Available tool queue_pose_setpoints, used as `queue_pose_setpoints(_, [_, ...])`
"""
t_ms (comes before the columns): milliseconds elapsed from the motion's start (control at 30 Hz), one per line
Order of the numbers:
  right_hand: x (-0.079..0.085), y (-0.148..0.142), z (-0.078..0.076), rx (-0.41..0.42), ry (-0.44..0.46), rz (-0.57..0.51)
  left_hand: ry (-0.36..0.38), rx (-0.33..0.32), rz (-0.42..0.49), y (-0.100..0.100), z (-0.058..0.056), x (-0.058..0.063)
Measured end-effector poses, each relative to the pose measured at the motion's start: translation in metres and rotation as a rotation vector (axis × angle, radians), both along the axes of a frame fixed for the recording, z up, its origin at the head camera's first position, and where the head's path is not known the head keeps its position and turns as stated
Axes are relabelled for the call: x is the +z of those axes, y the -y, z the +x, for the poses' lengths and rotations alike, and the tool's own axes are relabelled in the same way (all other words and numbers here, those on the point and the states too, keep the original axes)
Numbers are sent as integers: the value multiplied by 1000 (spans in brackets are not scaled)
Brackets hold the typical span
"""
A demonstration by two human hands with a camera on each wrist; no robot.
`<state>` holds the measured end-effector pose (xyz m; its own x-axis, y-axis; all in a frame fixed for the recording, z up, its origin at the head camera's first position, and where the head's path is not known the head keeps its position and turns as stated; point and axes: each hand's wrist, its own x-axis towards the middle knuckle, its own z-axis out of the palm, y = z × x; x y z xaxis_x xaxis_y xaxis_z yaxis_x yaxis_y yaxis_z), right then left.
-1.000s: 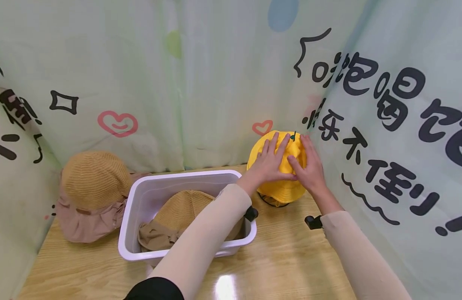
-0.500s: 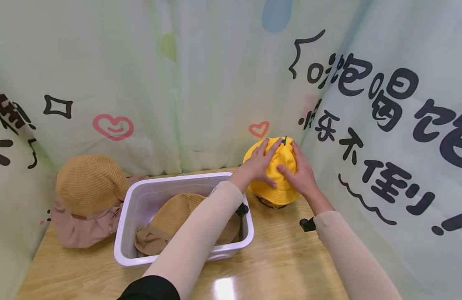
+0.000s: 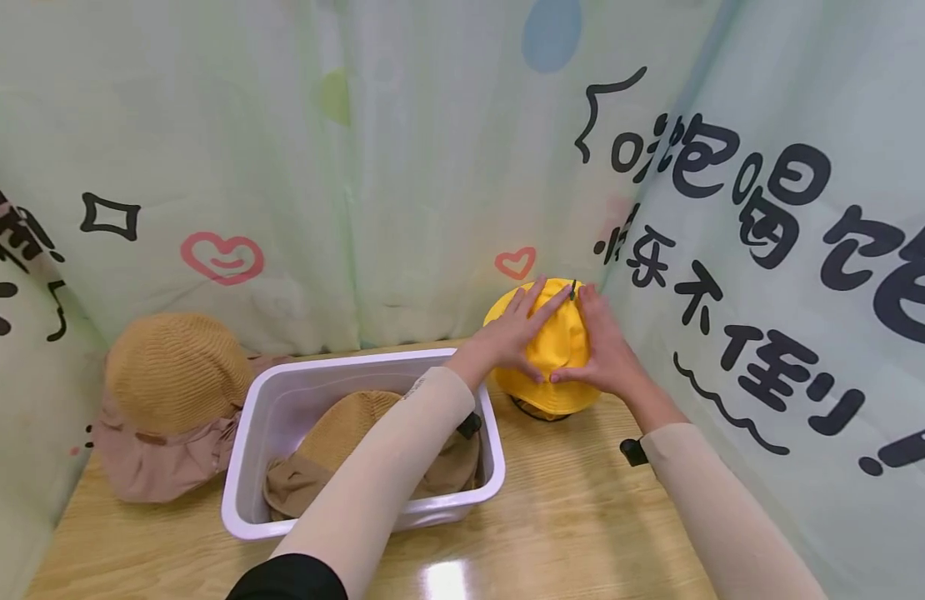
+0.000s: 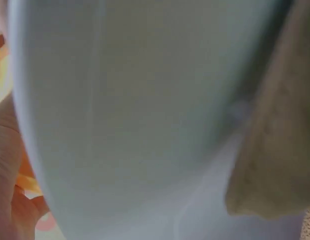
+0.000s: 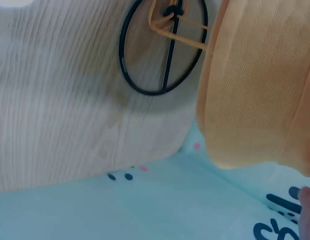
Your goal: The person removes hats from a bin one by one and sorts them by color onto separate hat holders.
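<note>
The yellow hat [image 3: 563, 346] is right between the two hands, on top of a black wire stand [image 5: 169, 62] on the table [image 3: 552, 508]. The left hand [image 3: 503, 346] touches its left side and the right hand [image 3: 611, 358] touches its right side, so both are just as near. In each grip the fingers are long and spread out, lying on the cloth, not curled tight. The hat looks almost round, so I can't tell a long way on it. The white tub [image 3: 357, 360] is just to the left of the hat, and the left arm goes over it.

Now count: one yellow hat, one stand showing under it, one tub, one tan hat [image 3: 350, 425] to see in the tub, and one straw hat with a pink brim [image 3: 173, 375] left of the tub. If more hats hide under the tan one, I can't see them.
</note>
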<state>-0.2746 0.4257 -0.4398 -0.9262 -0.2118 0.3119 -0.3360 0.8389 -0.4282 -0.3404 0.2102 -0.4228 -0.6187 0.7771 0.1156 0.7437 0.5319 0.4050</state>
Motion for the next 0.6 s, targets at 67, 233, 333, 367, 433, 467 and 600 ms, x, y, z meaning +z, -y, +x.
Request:
queue_pose_setpoints(67, [0,0,-2,46,11,32,-18,-13,-15,-1,1,0])
queue_pose_setpoints(233, [-6,5,-6,58,13,0,-25,15,-42,2,1,0])
queue_pose_setpoints(333, [-11,6,-5,44,9,-19,-35,13,-59,3,1,-1])
queue_pose_setpoints(367, [-13,6,-4,36,10,-19,-43,6,-64,3,0,-1])
queue_pose_setpoints(433, [-14,5,-2,19,12,-9,-68,-4,-72,2,-1,-2])
queue_pose_setpoints(467, [-13,4,0,13,9,-1,-86,-8,-77,2,-1,-3])
queue_pose_setpoints(600, [-8,3,3,21,-48,50,-146,-10,-91,0,-3,-4])
